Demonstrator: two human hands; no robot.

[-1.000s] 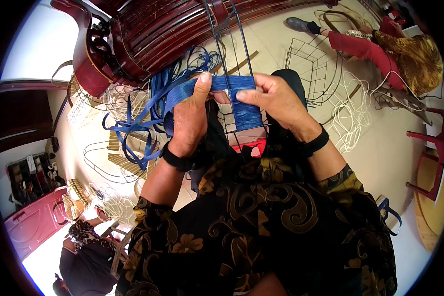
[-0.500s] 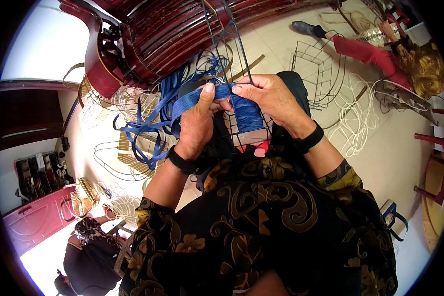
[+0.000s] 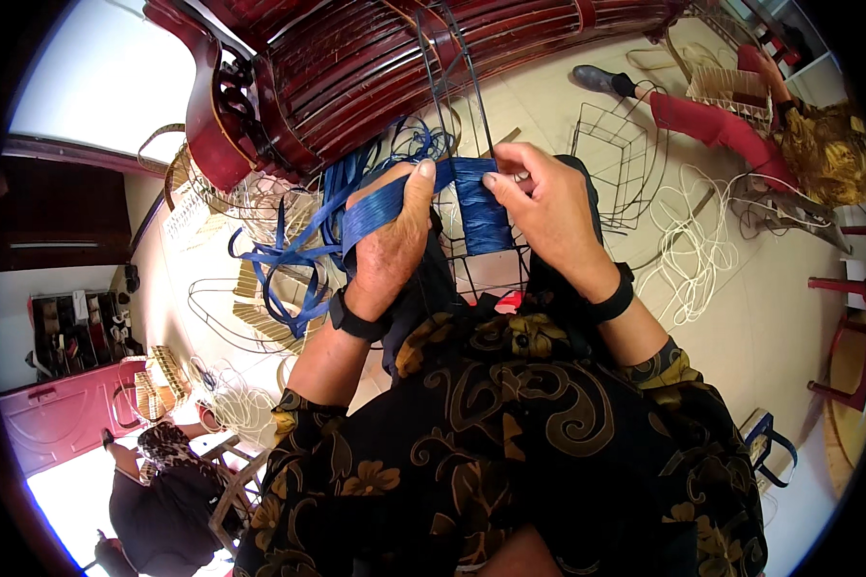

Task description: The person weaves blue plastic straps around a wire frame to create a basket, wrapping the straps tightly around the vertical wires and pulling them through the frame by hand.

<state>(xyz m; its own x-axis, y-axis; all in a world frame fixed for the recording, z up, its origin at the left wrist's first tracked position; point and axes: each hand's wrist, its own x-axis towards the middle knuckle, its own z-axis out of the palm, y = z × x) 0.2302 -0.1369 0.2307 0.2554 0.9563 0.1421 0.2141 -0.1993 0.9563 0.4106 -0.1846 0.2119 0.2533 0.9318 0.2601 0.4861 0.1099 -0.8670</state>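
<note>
Head view: left hand (image 3: pixel 390 245), right hand (image 3: pixel 544 207) fingers clamped on blue strip (image 3: pixel 394 204), wire frame (image 3: pixel 471 192).

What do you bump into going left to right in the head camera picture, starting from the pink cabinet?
Pink cabinet → loose blue strips → left hand → right hand → empty wire frame → white cord → red stool.

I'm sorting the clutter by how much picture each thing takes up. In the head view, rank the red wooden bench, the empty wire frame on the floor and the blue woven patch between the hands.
Largest to smallest as they look:
1. red wooden bench
2. empty wire frame
3. blue woven patch
The patch lies nearer the camera, so true sizes stay unsure.
</note>
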